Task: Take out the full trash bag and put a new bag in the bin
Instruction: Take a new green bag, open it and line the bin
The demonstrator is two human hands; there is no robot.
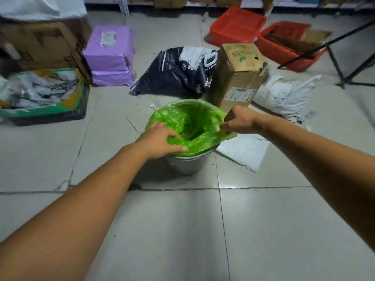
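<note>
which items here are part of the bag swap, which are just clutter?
In the job:
- green bag, being spread over the bin rim
- metal bin
- left hand and right hand, both gripping the bag

Lying about:
- dark printed sack
- cardboard box
- purple parcels
- red crates
- white sack

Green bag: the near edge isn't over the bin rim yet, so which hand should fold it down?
Probably the left hand: it grips the green bag at the near-left rim of the bin, beside the loose edge. The right hand pinches the right rim, holding the bag taut.
</note>
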